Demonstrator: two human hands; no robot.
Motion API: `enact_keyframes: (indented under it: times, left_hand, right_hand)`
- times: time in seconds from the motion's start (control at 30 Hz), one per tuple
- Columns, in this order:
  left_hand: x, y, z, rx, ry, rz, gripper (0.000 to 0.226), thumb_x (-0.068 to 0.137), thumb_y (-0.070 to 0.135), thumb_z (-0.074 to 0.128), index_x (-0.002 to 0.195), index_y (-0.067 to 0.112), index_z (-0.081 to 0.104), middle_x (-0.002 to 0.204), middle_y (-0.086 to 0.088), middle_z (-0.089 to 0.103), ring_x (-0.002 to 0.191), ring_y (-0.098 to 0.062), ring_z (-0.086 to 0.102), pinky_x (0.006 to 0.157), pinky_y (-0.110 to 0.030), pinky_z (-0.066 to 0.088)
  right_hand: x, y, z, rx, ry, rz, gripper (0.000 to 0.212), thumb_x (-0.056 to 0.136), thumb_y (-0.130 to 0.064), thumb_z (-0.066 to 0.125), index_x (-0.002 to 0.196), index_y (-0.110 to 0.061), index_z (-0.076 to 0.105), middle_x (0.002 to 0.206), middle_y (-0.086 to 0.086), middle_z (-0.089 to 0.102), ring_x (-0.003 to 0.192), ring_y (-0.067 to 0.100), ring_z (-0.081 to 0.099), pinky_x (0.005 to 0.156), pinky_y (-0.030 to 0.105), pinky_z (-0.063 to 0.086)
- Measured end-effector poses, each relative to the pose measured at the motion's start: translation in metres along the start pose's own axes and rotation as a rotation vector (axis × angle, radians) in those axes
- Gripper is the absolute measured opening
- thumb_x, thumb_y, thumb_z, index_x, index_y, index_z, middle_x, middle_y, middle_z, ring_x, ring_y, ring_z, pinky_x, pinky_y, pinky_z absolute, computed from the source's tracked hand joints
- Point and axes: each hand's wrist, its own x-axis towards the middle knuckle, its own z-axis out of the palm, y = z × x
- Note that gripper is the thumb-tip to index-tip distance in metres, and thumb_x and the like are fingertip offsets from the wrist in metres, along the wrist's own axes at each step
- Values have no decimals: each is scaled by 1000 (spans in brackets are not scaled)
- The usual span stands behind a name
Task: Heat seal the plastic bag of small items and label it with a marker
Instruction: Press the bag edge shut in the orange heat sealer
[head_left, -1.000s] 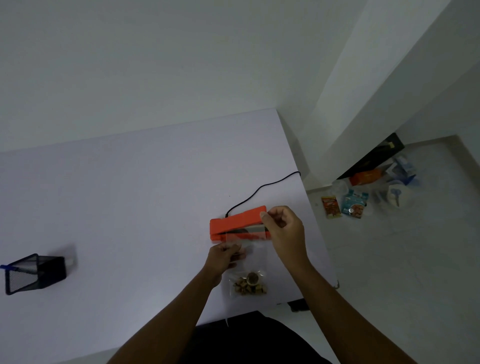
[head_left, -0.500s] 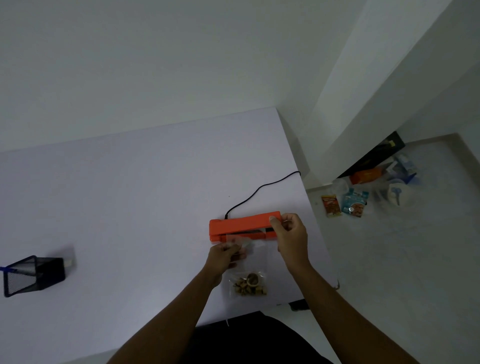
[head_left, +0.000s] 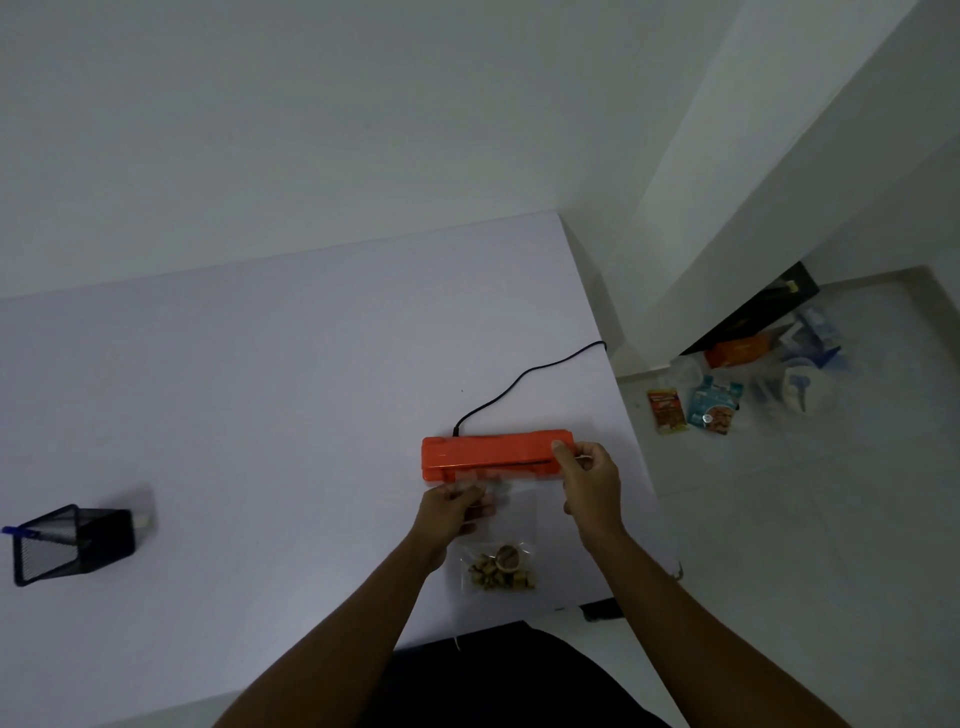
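Observation:
An orange heat sealer lies across the white table, its black cord running off the right edge. A clear plastic bag with small brown items at its bottom lies in front of the sealer, its top edge tucked into the sealer's slot. My left hand pinches the bag's upper left part. My right hand grips the sealer's right end, thumb on the lid. The lid looks almost down on the bag.
A black mesh pen holder with a blue-capped marker stands at the table's left. Packets and bags are scattered on the floor to the right, beside a dark box. The table's right edge is close to my right hand.
My right hand has moved right along the sealer to its right end and lowered the lid. The left hand stays on the bag.

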Motion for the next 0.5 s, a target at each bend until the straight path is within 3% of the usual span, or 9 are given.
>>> enact_keyframes:
  times: [0.2, 0.5]
  left_hand:
    - [0, 2, 1, -2, -4, -12, 18, 94, 27, 62, 96, 13, 71, 86, -1, 79, 88, -21, 73, 88, -42, 53]
    - [2, 1, 0, -1, 1, -14, 21, 94, 28, 62, 101, 10, 70, 88, -3, 79, 86, -19, 74, 88, -42, 53]
  right_hand:
    - [5, 5, 1, -19, -1, 21, 25, 85, -44, 67, 93, -21, 62, 82, 7, 63, 66, 18, 56, 61, 32, 47]
    - [9, 5, -5, 0, -31, 74, 30, 86, -37, 70, 99, -10, 65, 71, 4, 56, 53, 13, 48, 40, 24, 40]
